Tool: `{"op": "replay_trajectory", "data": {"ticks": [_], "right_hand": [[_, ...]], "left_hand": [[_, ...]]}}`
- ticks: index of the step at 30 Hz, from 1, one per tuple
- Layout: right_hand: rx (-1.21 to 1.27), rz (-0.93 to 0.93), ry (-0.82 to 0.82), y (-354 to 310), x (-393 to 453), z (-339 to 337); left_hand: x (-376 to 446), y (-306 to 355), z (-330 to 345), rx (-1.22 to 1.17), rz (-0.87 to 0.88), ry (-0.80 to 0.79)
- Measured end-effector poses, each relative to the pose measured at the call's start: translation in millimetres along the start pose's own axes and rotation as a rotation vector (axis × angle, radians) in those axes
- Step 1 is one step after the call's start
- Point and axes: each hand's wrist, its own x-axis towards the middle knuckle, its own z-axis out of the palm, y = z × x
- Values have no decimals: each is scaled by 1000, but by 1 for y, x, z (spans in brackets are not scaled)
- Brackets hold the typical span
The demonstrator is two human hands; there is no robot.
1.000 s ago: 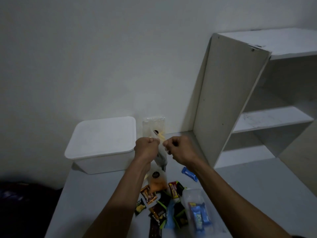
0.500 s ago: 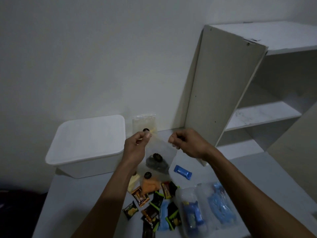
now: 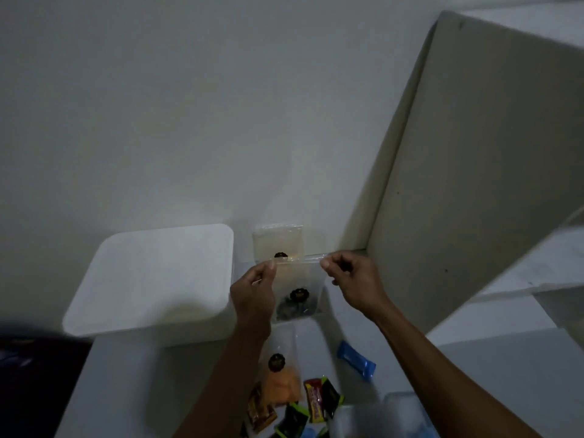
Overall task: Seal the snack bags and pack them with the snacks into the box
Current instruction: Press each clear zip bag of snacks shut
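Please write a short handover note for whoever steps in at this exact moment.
Left hand and right hand each pinch a top corner of a clear snack bag with dark contents, held up taut; whether its seal is closed cannot be told.
White box sits at the left of the table, lid on.
Another clear bag leans on the wall; an orange-filled bag, a blue snack and loose wrapped snacks lie on the table.
Nothing visibly packed.
Left: seal bags, open box, pack everything.
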Motion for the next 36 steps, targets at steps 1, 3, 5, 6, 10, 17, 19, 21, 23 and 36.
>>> {"op": "replay_trajectory", "data": {"ticks": [1, 3, 5, 6, 10, 17, 19, 21, 23, 36], "right_hand": [[-11, 1, 1, 7, 12, 6], [-13, 17, -3, 20, 34, 18], [4, 31, -4, 35, 54, 30], [11, 36, -14, 42, 63, 35], [12, 65, -15, 65, 94, 52], [8, 92, 16, 87, 131, 73], [20, 109, 41, 90, 138, 77], [21, 129, 54, 93, 144, 80], [32, 146, 66, 95, 146, 83], [16, 258, 167, 83, 71, 64]], "left_hand": [[9, -3, 5, 15, 15, 38], [31, -11, 12, 22, 21, 112], [53, -21, 18, 24, -3, 167], [62, -25, 20, 31, -12, 188], [96, -43, 30, 95, -13, 232], [137, -61, 46, 97, -96, 327], [145, -63, 50, 96, -108, 345], [151, -64, 53, 117, -120, 348], [155, -64, 55, 143, -116, 347], [83, -55, 26, 533, 128, 173]]}}
